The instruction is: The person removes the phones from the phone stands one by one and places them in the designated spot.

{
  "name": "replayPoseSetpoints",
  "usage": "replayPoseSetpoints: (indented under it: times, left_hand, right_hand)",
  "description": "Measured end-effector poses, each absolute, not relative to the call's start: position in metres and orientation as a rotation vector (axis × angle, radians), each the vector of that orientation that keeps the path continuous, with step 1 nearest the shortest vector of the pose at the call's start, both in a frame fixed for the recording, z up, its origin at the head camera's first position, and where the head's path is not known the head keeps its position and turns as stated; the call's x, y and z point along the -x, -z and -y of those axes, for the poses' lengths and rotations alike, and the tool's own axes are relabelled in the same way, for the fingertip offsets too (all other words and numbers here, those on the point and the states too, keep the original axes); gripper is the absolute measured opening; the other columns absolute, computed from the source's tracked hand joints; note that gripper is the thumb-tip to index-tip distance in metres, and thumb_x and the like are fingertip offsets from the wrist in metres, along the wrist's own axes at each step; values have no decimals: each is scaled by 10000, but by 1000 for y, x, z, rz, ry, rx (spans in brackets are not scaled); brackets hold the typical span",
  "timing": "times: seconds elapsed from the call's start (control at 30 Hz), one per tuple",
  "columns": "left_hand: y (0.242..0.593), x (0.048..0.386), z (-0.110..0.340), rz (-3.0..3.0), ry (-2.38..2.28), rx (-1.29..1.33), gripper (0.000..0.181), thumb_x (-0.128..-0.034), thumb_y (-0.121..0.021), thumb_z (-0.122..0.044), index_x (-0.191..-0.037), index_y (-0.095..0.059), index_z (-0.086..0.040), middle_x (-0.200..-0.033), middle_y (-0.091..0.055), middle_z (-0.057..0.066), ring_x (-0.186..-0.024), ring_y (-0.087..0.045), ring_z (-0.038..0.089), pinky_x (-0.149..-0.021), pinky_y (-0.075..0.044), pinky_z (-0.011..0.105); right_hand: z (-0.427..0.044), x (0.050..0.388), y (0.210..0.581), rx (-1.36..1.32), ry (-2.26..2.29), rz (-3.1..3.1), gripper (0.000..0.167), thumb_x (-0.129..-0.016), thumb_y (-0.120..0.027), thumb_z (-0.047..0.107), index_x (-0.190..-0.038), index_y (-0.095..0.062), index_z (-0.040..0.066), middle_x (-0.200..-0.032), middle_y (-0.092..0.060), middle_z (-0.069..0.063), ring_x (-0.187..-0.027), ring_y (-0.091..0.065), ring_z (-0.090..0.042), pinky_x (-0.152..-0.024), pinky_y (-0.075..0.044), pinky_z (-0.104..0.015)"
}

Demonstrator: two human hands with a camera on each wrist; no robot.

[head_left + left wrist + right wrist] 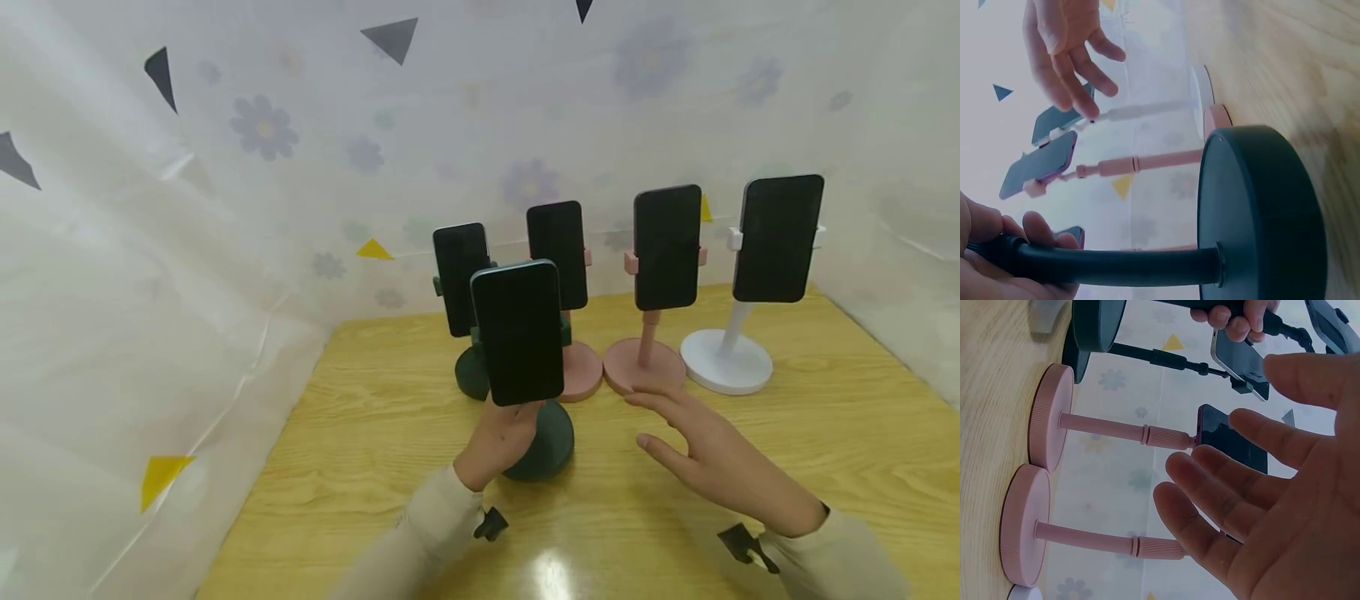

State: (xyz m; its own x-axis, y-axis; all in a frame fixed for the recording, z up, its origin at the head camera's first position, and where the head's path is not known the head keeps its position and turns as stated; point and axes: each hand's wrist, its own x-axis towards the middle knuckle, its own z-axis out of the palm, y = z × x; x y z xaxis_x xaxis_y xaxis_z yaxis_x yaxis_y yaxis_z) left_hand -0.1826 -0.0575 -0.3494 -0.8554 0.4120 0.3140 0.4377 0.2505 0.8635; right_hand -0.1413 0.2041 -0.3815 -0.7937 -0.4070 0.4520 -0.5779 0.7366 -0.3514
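Nearest stand [552,447], long axis upright, phone [521,335] facing viewer, left hand [497,438] gripping stem [1125,267], right hand [708,454] spread

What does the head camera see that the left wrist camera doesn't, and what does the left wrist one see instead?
Only the head view shows the front phone and the sleeves. Only the left wrist view shows the held green pole running into its round base. Both show that base, the left hand, the right hand and the white stand.

Worktop [360,417]: yellow wood grain. Along back edge, left to right: dark green phone stand [469,372], pink phone stand [585,372], second pink phone stand [630,358], white phone stand [726,362]. Farther from that edge: another green stand [551,454], base contact unclear.
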Motion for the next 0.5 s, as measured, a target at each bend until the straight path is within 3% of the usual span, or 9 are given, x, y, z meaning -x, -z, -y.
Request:
replayPoseSetpoints:
  times: [0.1, 0.4, 0.5]
  left_hand:
    - [363, 191, 49, 2463, 1693, 852, 142, -1062, -421, -79, -946, -491, -37, -847, -453, 74, -786, -424, 97, -755, -382, 258]
    - [389, 200, 36, 2486, 1604, 897, 167, -1065, -445, -157, -1003, -565, -58, -890, -521, 88, -820, -459, 114, -783, -411, 251]
    - [394, 197, 32, 2516, 1611, 906, 192, -1066, -447, -173, -999, -587, -61, -871, -522, 67, -810, -464, 98, -778, -406, 235]
  right_hand:
    - [-204, 141, 382, -758, -714, 2604, 511, -914, -720, 182, -1389, -534, 148, -1386, -567, -35, -1193, -587, -231, -885, -544, -477]
    - [-203, 141, 379, -749, -748, 2625, 510, -925, -708, 190, -1392, -523, 104, -1346, -599, -64, -1126, -621, -211, -825, -571, -395]
    - [-203, 143, 379, -759, -800, 2636, 546, -937, -692, 176, -1442, -486, 156, -1379, -581, -56, -1116, -628, -210, -819, -570, -389]
